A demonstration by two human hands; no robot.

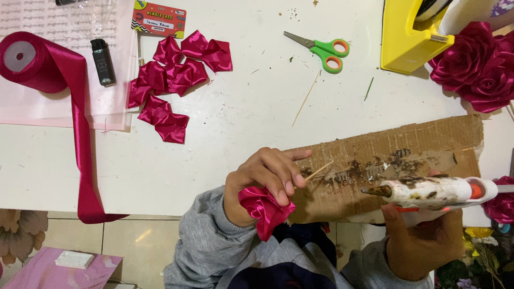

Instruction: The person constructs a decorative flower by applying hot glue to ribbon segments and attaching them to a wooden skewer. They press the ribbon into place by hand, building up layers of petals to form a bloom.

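low in the frame's middle, the left hand [262, 182] pinches a glossy folded satin ribbon bud [265, 208] on a thin wooden stick [316, 172]. the right hand [423, 241] grips a grimy white glue gun [433, 191] over torn, glue-crusted cardboard [407, 147]; its fingers are mostly hidden.

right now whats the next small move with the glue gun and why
Probably bring the glue gun nozzle left to the stick. The left hand pinches the stick and a folded ribbon petal, while the right hand aims the gun at them, a gap between.
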